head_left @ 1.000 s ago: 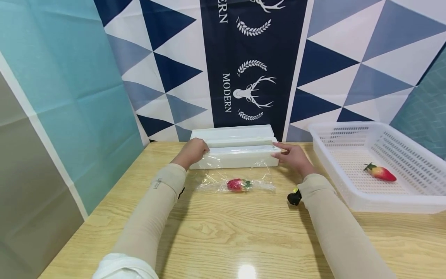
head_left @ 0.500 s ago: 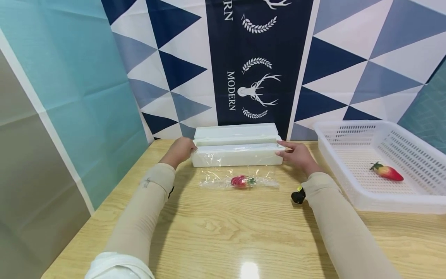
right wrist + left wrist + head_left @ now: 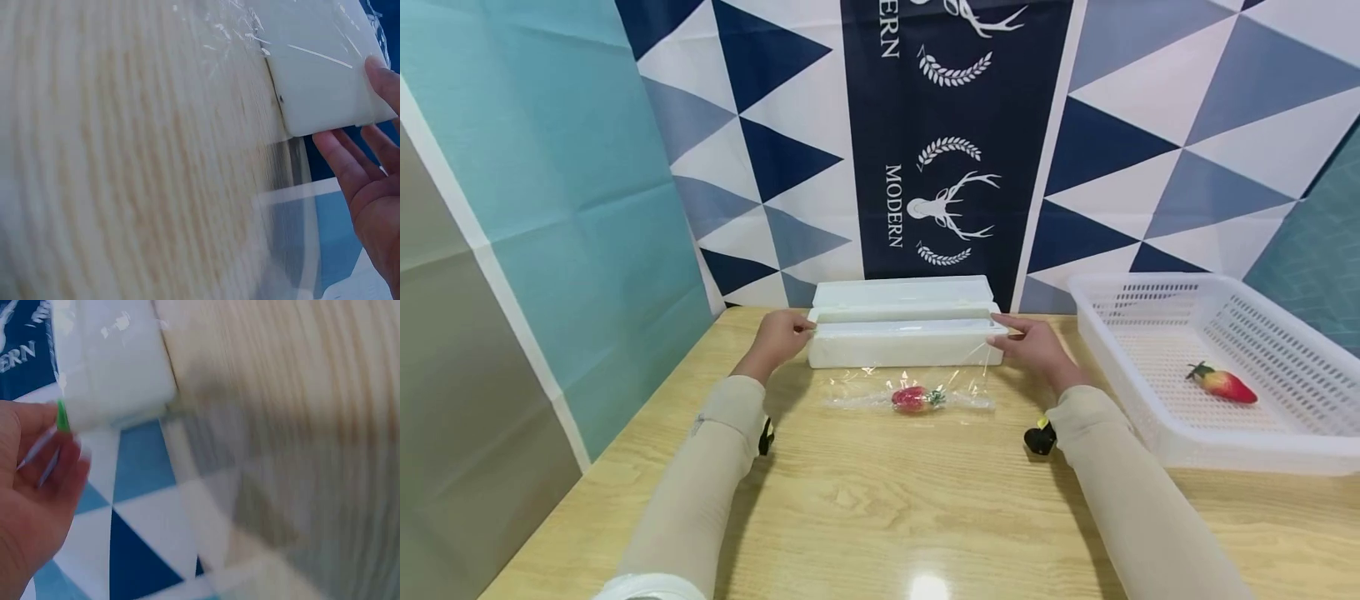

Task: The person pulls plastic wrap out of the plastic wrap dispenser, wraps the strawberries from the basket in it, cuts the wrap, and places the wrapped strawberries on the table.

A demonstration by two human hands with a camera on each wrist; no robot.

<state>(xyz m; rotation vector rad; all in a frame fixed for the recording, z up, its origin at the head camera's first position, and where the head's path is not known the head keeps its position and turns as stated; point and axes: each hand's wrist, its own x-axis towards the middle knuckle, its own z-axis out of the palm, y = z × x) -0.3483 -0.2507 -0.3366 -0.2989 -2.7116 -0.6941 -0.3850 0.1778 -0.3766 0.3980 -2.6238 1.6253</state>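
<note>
A long white cling film box (image 3: pixel 904 348) stands with its lid raised near the back of the table. Clear film (image 3: pixel 857 379) hangs from its front down to a strawberry (image 3: pixel 911 398) wrapped in film on the tabletop. My left hand (image 3: pixel 777 337) is at the box's left end, and in the left wrist view its fingertips pinch a small green slide cutter (image 3: pixel 62 417) at the corner. At the opposite end my right hand (image 3: pixel 1033 346) grips the box, its thumb (image 3: pixel 377 67) on the film-covered side and fingers around the end.
To the right, a white plastic basket (image 3: pixel 1195 446) holds one red-yellow strawberry (image 3: pixel 1223 385). Patterned cloth (image 3: pixel 797 158) hangs right behind the box, and a blue-green cloth (image 3: pixel 572 275) borders the wooden table (image 3: pixel 850 508) on the left.
My left hand has slid leftward from the box's front top edge to its left end. The right hand keeps its hold on the right end. The wrapped strawberry stays where it lay.
</note>
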